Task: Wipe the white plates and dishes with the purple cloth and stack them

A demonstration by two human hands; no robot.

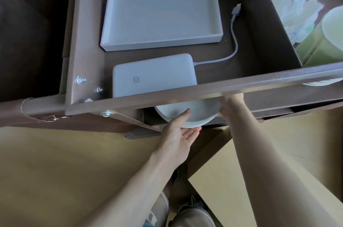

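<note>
A white round plate [194,113] sits on a lower shelf, half hidden under the brown front rail [185,95] of the cart's top level. My left hand [181,130] holds its near left edge, thumb lying on the inside and straight fingers underneath. At the plate's right edge my right hand [231,103] grips the rim; its fingers are partly hidden behind the rail. The edge of another white dish [319,83] peeks out under the rail at the far right. No purple cloth is in view.
On the cart's top level lie a white rectangular tray [161,8], a white power bank [154,76] and its white cable [234,28]. Bolts [80,79] stick up at the left corner. Tan floor and my shoes [185,213] are below.
</note>
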